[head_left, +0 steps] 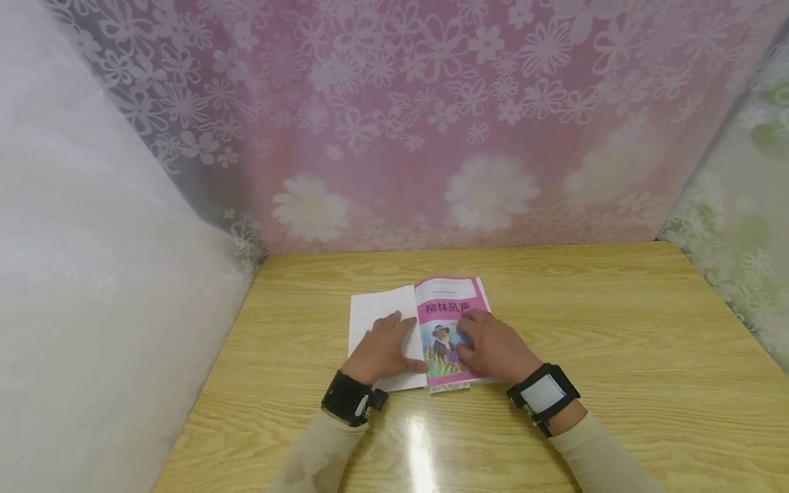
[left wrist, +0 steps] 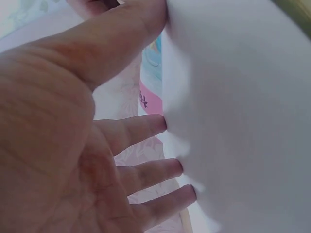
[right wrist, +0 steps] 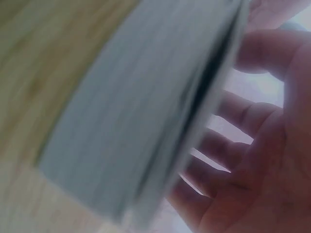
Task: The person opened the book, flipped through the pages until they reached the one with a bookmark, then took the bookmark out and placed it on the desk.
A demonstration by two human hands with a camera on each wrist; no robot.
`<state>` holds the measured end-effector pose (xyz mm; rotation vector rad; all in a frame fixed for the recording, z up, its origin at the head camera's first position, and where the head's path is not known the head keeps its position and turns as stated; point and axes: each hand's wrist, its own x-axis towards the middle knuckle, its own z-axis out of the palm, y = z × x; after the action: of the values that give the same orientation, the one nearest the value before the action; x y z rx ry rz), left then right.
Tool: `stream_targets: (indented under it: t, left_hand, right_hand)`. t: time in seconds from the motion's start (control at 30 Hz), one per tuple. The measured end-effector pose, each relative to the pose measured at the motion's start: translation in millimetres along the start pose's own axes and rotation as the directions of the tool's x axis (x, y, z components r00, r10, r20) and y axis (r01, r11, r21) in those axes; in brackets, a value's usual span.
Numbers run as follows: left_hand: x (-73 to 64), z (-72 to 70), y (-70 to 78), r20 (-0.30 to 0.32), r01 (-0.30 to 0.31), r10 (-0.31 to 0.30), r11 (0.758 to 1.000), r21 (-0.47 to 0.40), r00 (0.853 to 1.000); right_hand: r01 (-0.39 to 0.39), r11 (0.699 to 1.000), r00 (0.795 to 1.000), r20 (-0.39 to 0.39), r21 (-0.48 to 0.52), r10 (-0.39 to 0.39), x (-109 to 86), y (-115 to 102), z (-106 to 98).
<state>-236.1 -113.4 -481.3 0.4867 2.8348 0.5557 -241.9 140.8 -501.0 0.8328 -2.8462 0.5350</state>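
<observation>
A thick paperback book (head_left: 453, 291) lies open on the wooden table. Its right side shows a pink page with dark Chinese characters and a picture of an animal in a hat; the left side is a blank white page (head_left: 385, 302). My left hand (head_left: 381, 349) presses that white page with spread fingertips, the thumb near the fold. On the picture page rest the fingertips and thumb of my right hand (head_left: 499, 347), covering part of the illustration. Seen from the right wrist, the edges of the stacked pages (right wrist: 121, 111) stand close by the thumb, with a dark gap under the upper leaves.
Below the book's lower edge, a small patterned strip (head_left: 450, 388) sticks out. The wood-grain table (head_left: 616, 329) extends around the book on all sides. A pink floral curtain (head_left: 394, 171) hangs behind it, with a white sheet (head_left: 111, 274) at the left and another floral cloth at the right.
</observation>
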Motion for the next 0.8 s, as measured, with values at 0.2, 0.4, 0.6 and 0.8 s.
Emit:
stream_targets:
  t: [0.2,0.4,0.6,0.8]
  left_hand:
    - [-0.7,-0.9,2.1,0.006,-0.007,0.007,1.0,-0.011,1.0]
    - [-1.7,0.0,1.9,0.006,-0.015,0.015,1.0,-0.009,1.0]
    - [-2.4,-1.5,3.0,0.006,-0.021,0.022,1.0,-0.01,1.0]
    - [-1.5,-4.0,2.1,0.014,-0.021,0.021,1.0,-0.014,1.0]
  right_hand:
    - [-0.063,0.996,0.998,0.02,0.057,0.062,-4.2,1,-6]
    - [-0.063,0.998,0.994,-0.089,-0.026,0.061,-18.7,3,-18]
    - [-0.019,0.997,0.99,-0.138,-0.078,0.008,-35.7,-2,-30]
    - [0.004,0.998,0.995,-0.095,-0.056,-0.009,-42.0,-9,-30]
